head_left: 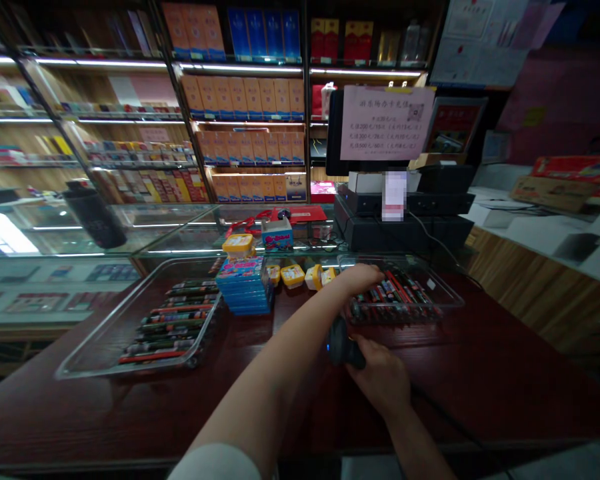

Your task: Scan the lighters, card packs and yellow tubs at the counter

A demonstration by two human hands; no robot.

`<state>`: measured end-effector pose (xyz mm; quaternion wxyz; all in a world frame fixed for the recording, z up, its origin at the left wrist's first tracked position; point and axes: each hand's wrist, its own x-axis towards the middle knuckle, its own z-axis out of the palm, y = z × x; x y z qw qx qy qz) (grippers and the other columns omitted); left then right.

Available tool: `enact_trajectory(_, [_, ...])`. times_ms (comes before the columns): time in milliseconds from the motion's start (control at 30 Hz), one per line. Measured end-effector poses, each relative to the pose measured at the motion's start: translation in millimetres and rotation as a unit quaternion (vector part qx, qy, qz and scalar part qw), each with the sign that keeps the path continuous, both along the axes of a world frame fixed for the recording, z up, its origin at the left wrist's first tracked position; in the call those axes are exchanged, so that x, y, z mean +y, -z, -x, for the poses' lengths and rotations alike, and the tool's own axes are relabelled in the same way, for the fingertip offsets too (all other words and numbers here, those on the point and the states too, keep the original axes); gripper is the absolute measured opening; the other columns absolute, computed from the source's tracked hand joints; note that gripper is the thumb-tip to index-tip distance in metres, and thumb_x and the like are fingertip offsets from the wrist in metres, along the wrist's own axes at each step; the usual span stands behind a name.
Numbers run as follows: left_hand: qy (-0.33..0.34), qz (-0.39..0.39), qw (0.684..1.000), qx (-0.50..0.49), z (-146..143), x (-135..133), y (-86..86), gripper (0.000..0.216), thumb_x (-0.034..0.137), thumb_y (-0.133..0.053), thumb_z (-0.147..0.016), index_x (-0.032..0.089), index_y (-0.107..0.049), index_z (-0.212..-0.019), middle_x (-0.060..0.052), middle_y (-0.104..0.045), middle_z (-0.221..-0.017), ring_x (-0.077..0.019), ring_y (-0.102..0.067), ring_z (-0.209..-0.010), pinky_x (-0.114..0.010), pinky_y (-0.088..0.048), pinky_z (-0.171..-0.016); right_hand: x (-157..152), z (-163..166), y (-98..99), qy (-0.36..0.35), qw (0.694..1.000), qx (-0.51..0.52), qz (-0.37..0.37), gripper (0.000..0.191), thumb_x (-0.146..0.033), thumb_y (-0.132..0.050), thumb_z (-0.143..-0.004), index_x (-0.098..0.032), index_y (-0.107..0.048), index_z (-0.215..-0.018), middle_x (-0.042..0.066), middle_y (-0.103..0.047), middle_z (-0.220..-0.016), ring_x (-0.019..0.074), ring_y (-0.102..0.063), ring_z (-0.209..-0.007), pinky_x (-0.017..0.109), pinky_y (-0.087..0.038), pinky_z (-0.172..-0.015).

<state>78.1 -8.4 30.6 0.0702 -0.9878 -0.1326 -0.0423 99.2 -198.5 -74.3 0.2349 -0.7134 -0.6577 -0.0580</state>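
My right hand (383, 377) is wrapped round the handle of a dark barcode scanner (339, 341), which has a small blue light and a cable trailing toward the lower right. Crossing in front of the body, my left hand (364, 277) reaches the near left part of the right clear plastic tray (453, 299). Its fingers point into the tray, but they are too small and hidden to show whether they grip anything. Slim dark and red stick-shaped items (405, 290) fill that tray. A second clear tray (87, 347) on the left holds similar sticks (173, 323).
Between the trays stand a stack of blue boxes (245, 287) and several yellow-lidded tubs (293, 275). All rest on a dark red wooden table (210, 407). Behind are a glass counter (195, 230), a black tumbler (95, 213), a monitor with a paper sign (385, 123) and stocked shelves.
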Motion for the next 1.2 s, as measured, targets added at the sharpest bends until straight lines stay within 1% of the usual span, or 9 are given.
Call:
enact_trajectory(133, [-0.125, 0.018, 0.989, -0.074, 18.9, 11.0, -0.1, 0.026, 0.008, -0.049, -0.082, 0.013, -0.064, -0.102, -0.014, -0.065, -0.102, -0.0233, -0.063, -0.096, -0.031, -0.048, -0.083, -1.1, 1.4, -0.2, 0.003, 1.0, -0.005, -0.018, 0.032, -0.033, -0.057, -0.081, -0.021, -0.063, -0.111, 0.005, -0.072, -0.092, 0.0184, -0.065, -0.08, 0.028, -0.043, -0.071])
enact_trajectory(267, [-0.172, 0.098, 0.948, -0.25, 50.2, 10.6, 0.0, 0.029, 0.011, -0.054, -0.082, 0.015, -0.063, -0.109, -0.012, -0.066, -0.106, -0.022, -0.061, -0.102, -0.033, -0.047, -0.09, -2.4, 2.0, -0.3, 0.006, 1.0, -0.014, -0.026, 0.033, -0.033, -0.057, -0.081, -0.02, -0.063, -0.111, 0.005, -0.072, -0.094, 0.0191, -0.066, -0.081, 0.028, -0.043, -0.072])
enact_trajectory(333, [-0.19, 0.17, 0.879, -0.404, 69.8, 3.7, 5.0, 0.029, 0.014, -0.06, -0.079, 0.017, -0.064, -0.107, -0.009, -0.067, -0.105, -0.0212, -0.061, -0.102, -0.034, -0.046, -0.092, -2.6, 1.6, -0.2, 0.002, 1.0, -0.009, -0.019, 0.034, -0.032, -0.058, -0.081, -0.02, -0.063, -0.113, 0.005, -0.072, -0.096, 0.0191, -0.066, -0.083, 0.028, -0.043, -0.073])
enact_trajectory(433, [-0.205, 0.31, 0.716, -0.592, 100.6, -14.9, 22.9, 0.027, 0.015, -0.067, -0.071, 0.017, -0.067, -0.099, -0.007, -0.069, -0.098, -0.0203, -0.065, -0.092, -0.036, -0.05, -0.088, -2.8, 0.5, 0.4, -0.008, 1.0, 0.004, 0.001, 0.036, -0.032, -0.058, -0.08, -0.021, -0.062, -0.114, 0.005, -0.071, -0.098, 0.0184, -0.065, -0.085, 0.027, -0.043, -0.073])
enact_trajectory(567, [-0.196, 0.461, 0.515, -0.695, 136.0, -47.6, 58.2, 0.038, 0.025, -0.076, -0.062, 0.012, -0.065, -0.096, -0.008, -0.07, -0.088, -0.0189, -0.068, -0.078, -0.037, -0.055, -0.081, -4.0, -0.3, 2.5, -0.015, 1.0, 0.009, 0.007, 0.035, -0.033, -0.056, -0.081, -0.024, -0.061, -0.114, 0.003, -0.071, -0.098, 0.0182, -0.066, -0.085, 0.028, -0.044, -0.072])
enact_trajectory(700, [-0.219, 0.501, 0.396, -0.738, 157.1, -71.8, 88.0, 0.046, 0.035, -0.082, -0.055, 0.01, -0.063, -0.089, -0.004, -0.068, -0.075, -0.0177, -0.069, -0.07, -0.034, -0.057, -0.077, -6.3, 0.7, 4.8, -0.016, 1.0, 0.012, -0.001, 0.034, -0.031, -0.056, -0.081, -0.025, -0.061, -0.114, 0.003, -0.071, -0.097, 0.0178, -0.066, -0.085, 0.028, -0.044, -0.072])
enact_trajectory(833, [-0.249, 0.513, 0.35, -0.743, 164.5, -79.2, 103.0, 0.046, 0.045, -0.079, -0.059, 0.01, -0.059, -0.082, -0.003, -0.065, -0.066, -0.0171, -0.069, -0.062, -0.027, -0.058, -0.064, -9.5, 4.0, 4.0, -0.028, 0.999, 0.014, -0.004, 0.033, -0.031, -0.057, -0.081, -0.026, -0.061, -0.113, 0.002, -0.072, -0.098, 0.0187, -0.066, -0.086, 0.029, -0.045, -0.073])
enact_trajectory(1000, [-0.268, 0.522, 0.345, -0.732, 166.2, -78.7, 105.1, 0.046, 0.052, -0.073, -0.065, 0.01, -0.058, -0.077, -0.006, -0.067, -0.065, -0.015, -0.066, -0.054, -0.022, -0.055, -0.052, -15.6, 10.8, -6.9, -0.053, 0.996, 0.068, 0.01, 0.035, -0.032, -0.058, -0.079, -0.026, -0.061, -0.113, 0.003, -0.071, -0.102, 0.0206, -0.067, -0.088, 0.03, -0.046, -0.074])
enact_trajectory(1200, [-0.279, 0.533, 0.332, -0.727, 167.7, -81.9, 99.1, 0.046, 0.052, -0.073, -0.065, 0.011, -0.057, -0.077, -0.008, -0.068, -0.063, -0.0146, -0.065, -0.051, -0.022, -0.054, -0.049, -25.0, 16.5, -26.4, 0.012, 0.978, 0.209, 0.007, 0.039, -0.046, -0.062, -0.073, -0.027, -0.064, -0.107, 0.004, -0.073, -0.094, 0.0248, -0.068, -0.083, 0.034, -0.049, -0.07])
